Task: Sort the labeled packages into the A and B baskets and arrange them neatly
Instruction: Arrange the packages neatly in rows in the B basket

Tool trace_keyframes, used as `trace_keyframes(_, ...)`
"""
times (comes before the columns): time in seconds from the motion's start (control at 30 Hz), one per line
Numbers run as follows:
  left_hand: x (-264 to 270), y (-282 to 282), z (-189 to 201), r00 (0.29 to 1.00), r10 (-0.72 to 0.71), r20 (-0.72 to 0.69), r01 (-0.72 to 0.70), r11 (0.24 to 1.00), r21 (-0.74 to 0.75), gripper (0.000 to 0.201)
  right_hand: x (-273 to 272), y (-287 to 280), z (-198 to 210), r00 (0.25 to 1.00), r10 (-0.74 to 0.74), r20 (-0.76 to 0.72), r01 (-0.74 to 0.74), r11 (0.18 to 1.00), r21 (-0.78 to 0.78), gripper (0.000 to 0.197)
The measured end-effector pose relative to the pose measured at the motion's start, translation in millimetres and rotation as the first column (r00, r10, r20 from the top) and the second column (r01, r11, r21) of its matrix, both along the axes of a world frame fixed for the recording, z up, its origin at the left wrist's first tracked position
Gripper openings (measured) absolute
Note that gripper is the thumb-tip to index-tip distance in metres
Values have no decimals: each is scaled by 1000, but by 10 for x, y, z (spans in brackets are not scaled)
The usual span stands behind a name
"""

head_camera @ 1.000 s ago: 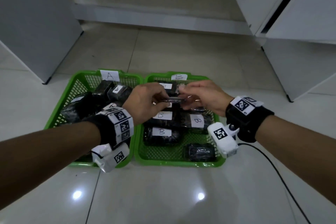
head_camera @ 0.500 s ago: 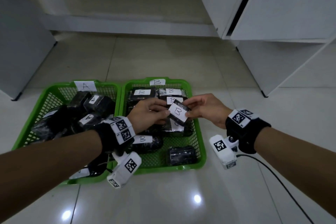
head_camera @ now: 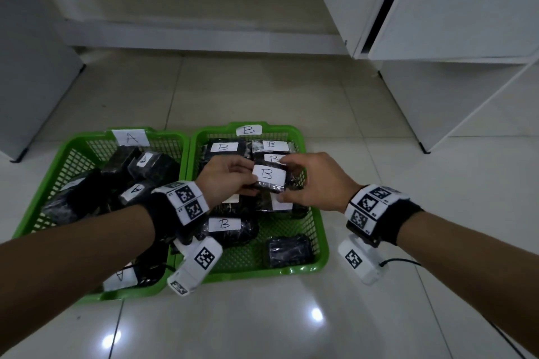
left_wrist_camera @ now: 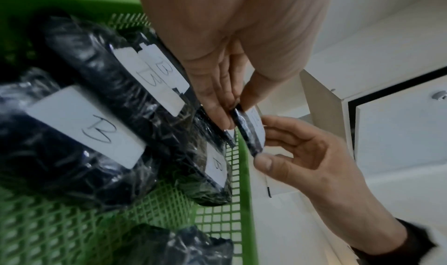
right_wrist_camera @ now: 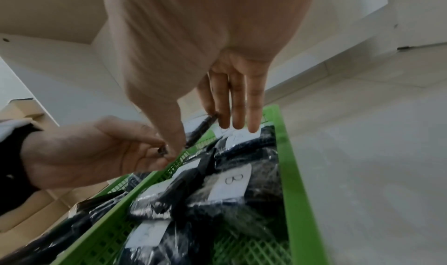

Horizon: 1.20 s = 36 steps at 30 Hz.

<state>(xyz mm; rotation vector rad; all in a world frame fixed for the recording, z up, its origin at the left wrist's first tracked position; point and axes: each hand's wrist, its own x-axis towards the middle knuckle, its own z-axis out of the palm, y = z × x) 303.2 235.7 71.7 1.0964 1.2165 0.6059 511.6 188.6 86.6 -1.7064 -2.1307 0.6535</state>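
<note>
Hands [head_camera: 224, 181] with B package [head_camera: 269, 179] over B basket [head_camera: 316, 230]

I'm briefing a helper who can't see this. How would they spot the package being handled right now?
Find the right-hand green plastic mesh basket tagged B. Above its middle, the left hand and right hand together hold one flat black plastic-wrapped package with a white B label. It alone is lifted clear of the others.

Green plastic mesh basket [head_camera: 316, 230], glossy crinkly blk film pkg [head_camera: 269, 179] w/ matt paper label, shiny floor tiles [head_camera: 262, 329]

Left hand [head_camera: 226, 181] and right hand [head_camera: 312, 181] close together, fingertips pinching, forearms extended forward.
</note>
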Motion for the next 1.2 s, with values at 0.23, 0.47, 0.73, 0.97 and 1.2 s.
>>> trace_keyframes(0.23,-87,-26,-14,1000,-24,6,24,999,33,24,-133,123,-171,992,69,107,-74,996,46,68)
trace_keyframes(0.47,-167,117,-152,786,-57,-616,397,810,432,23,-69,352,-321,941,101,324,-74,993,-95,46)
trace_keyframes(0.73,-298,35,-376,324,-301,-897,798,596,89,117,-94,492,-418,971,99,219,-57,980,-188,77)
trace_keyframes(0.97,-414,2,-565,280,-331,-901,838,542,62,116,-134,521,-424,987,29,159,-12,995,-103,63)
trace_keyframes(1.2,-420,-25,-576,269,-325,-907,849,525,64,108,-96,515,-446,992,25,125,-12,995,-99,69)
